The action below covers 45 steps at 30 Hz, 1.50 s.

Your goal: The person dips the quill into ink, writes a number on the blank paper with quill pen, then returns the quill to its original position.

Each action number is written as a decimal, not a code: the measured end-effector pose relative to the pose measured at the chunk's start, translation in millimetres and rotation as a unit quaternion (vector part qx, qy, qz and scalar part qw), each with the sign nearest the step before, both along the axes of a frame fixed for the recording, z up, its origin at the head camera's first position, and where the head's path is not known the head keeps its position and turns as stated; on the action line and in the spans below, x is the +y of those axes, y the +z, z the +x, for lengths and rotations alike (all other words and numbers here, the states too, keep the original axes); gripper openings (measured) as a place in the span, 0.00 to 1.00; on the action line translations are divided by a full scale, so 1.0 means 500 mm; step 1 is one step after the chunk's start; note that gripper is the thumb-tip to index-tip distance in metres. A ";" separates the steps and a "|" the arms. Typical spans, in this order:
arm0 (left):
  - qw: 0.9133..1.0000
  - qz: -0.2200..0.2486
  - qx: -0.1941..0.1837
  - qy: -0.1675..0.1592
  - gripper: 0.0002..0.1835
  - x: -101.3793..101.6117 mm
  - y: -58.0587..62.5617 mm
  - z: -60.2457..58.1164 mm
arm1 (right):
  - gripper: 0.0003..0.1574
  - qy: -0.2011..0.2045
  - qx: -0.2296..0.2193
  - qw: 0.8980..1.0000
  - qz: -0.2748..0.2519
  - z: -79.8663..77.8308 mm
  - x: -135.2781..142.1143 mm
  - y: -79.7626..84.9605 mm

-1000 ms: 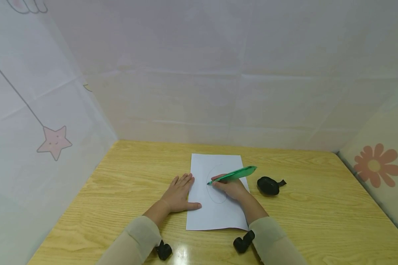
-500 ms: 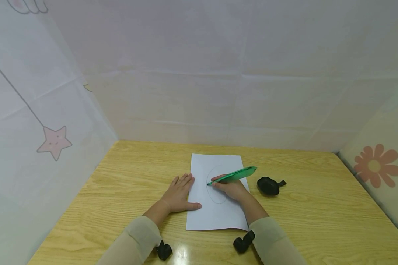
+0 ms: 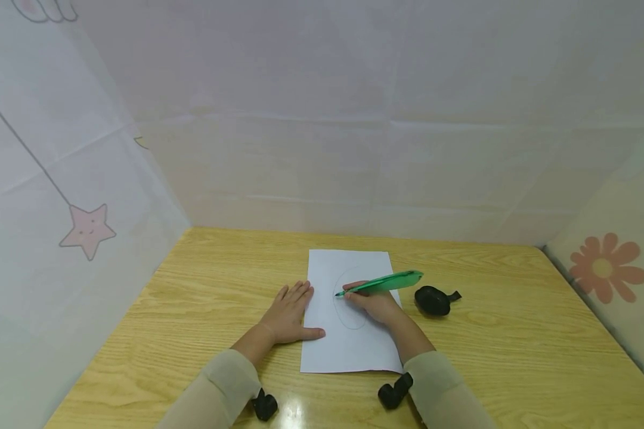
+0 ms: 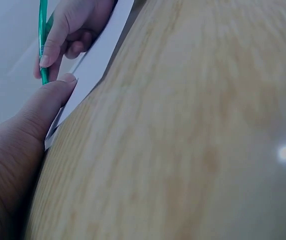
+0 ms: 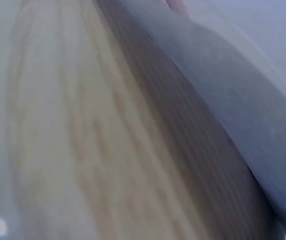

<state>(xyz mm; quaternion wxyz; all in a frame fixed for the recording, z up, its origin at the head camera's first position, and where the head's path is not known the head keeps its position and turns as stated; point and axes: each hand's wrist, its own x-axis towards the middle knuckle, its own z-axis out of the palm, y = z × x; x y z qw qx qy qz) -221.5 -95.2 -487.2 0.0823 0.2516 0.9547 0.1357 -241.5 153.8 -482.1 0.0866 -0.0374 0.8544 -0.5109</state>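
A white sheet of paper [image 3: 327,354] lies on the table with a thin oval outline [image 3: 354,328] drawn on it. My right hand [image 3: 378,305] pinches a green pen [image 3: 387,282] with a broad, leaf-shaped tail that slants up to the right. Its tip is at the left side of the outline. My left hand [image 3: 290,314] rests flat with fingers spread, its fingertips and thumb over the paper's left edge. The left wrist view shows its thumb [image 4: 45,107] on the paper's margin, the pen [image 4: 42,40] beyond. In the right wrist view, the paper's near edge [image 5: 203,75] curls above the table.
A rounded black object [image 3: 432,301] with a short tab sits right of the paper on the wooden table [image 3: 515,333]. Printed cloth [image 3: 322,167] hangs behind and at both sides. Black wrist devices [image 3: 395,392] are strapped under both sleeves.
The pen tip has moved up slightly, and its tail has swung a little to the right. My left hand has stayed in place on the paper.
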 end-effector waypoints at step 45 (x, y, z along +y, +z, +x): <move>1.000 0.005 -0.006 -0.004 0.58 0.004 0.003 0.003 | 0.36 -0.073 0.046 0.995 0.053 0.099 0.234 0.090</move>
